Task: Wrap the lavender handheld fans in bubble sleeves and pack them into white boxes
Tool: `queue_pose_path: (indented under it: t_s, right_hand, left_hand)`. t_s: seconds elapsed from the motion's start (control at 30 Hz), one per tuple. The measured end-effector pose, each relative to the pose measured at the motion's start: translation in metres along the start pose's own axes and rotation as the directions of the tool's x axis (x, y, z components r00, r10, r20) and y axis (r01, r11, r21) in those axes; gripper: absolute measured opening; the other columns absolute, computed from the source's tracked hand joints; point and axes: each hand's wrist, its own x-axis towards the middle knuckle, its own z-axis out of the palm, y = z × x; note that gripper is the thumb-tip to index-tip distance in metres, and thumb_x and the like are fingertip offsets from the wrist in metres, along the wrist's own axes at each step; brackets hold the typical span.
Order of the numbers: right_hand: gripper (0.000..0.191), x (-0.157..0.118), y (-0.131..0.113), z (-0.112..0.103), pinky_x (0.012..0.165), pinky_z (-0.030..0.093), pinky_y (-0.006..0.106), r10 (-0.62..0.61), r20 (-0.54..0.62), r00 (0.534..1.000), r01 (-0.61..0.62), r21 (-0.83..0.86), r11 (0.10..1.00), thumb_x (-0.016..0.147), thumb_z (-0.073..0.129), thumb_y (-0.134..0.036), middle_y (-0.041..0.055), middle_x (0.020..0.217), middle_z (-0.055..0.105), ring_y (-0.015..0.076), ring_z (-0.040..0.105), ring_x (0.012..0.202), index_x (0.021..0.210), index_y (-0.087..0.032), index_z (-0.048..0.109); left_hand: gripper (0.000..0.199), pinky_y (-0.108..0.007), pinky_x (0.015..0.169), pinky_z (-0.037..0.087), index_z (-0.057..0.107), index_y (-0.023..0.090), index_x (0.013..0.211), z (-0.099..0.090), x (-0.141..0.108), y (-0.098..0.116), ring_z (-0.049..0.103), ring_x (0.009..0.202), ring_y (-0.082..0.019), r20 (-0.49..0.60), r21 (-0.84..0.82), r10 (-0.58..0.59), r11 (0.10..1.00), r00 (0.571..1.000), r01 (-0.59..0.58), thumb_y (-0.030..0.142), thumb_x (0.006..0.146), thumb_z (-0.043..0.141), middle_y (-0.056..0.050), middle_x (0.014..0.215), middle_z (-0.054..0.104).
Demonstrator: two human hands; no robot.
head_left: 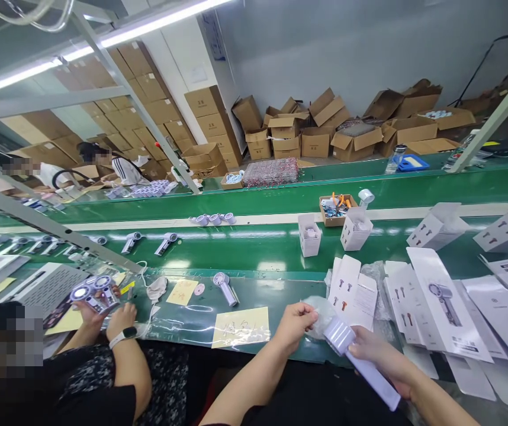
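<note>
The left hand (pixel 297 325) is pinching a clear bag (pixel 321 315) at the head of a lilac fan (pixel 339 337); the right hand (pixel 376 355) is gripping its neck, seemingly for steadiness. Right of this grip, printed cartons (pixel 447 305) are lying within reach.

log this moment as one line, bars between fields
left hand: pinching clear plastic bag | right hand: holding lilac fan | bag: at fan's head | nearby: white printed cartons
</note>
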Motion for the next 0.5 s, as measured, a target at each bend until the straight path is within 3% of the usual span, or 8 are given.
queue_pose_path:
  t_s: [0.13,0.2,0.3,0.37,0.5]
  right_hand:
    - [0.087,-0.005,0.002,0.007,0.059,0.049,0.026,-0.011,0.007,1.0,0.012,-0.036,0.999,0.066,0.077,-0.035,0.0002,0.088,0.062,0.0166,0.061,0.072,0.138,-0.024,0.028]
    - [0.094,-0.005,0.002,0.01,0.052,0.049,0.028,0.016,0.006,1.0,-0.016,-0.005,1.0,0.066,0.077,-0.037,-0.0008,0.085,0.06,0.0168,0.06,0.065,0.14,-0.026,0.02]
    - [0.071,-0.005,0.005,0.008,0.054,0.051,0.029,0.026,0.01,1.0,-0.027,0.065,0.998,0.069,0.076,-0.035,0.0015,0.082,0.06,0.017,0.061,0.067,0.127,-0.019,0.04]
    - [0.051,-0.007,0.007,0.005,0.057,0.052,0.03,0.016,0.002,1.0,-0.017,0.112,0.994,0.074,0.073,-0.035,0.0027,0.078,0.061,0.0168,0.062,0.068,0.115,-0.017,0.049]
    - [0.041,-0.013,0.005,-0.003,0.059,0.053,0.029,-0.011,-0.097,0.995,0.034,0.233,0.972,0.079,0.071,-0.033,0.003,0.078,0.063,0.0167,0.063,0.07,0.11,-0.019,0.048]
  left_hand:
    - [0.027,-0.021,0.065,0.039,0.068,0.01,0.079,0.017,0.0,0.007,0.05,0.065,-0.008,0.072,0.142,0.179,0.972,0.981,-0.187,0.036,0.072,0.063,-0.002,0.07,0.059]
    - [0.024,-0.022,0.072,0.041,0.07,0.012,0.083,0.019,-0.002,0.012,0.053,0.073,-0.01,0.125,0.224,0.261,0.933,0.957,-0.283,0.032,0.077,0.059,-0.003,0.077,0.061]
    - [0.022,-0.022,0.074,0.042,0.072,0.014,0.085,0.01,-0.01,0.018,0.055,0.078,-0.011,0.238,0.316,0.367,0.846,0.899,-0.429,0.029,0.081,0.057,-0.004,0.078,0.06]
    - [0.023,-0.022,0.072,0.041,0.072,0.015,0.086,0.001,-0.019,0.016,0.054,0.077,-0.012,0.272,0.395,0.473,0.739,0.838,-0.545,0.028,0.084,0.053,-0.005,0.077,0.059]
    - [0.031,-0.024,0.067,0.039,0.069,0.014,0.091,-0.008,-0.039,-0.007,0.05,0.073,-0.013,0.361,0.579,0.655,0.4,0.663,-0.71,0.026,0.09,0.04,-0.008,0.075,0.057]
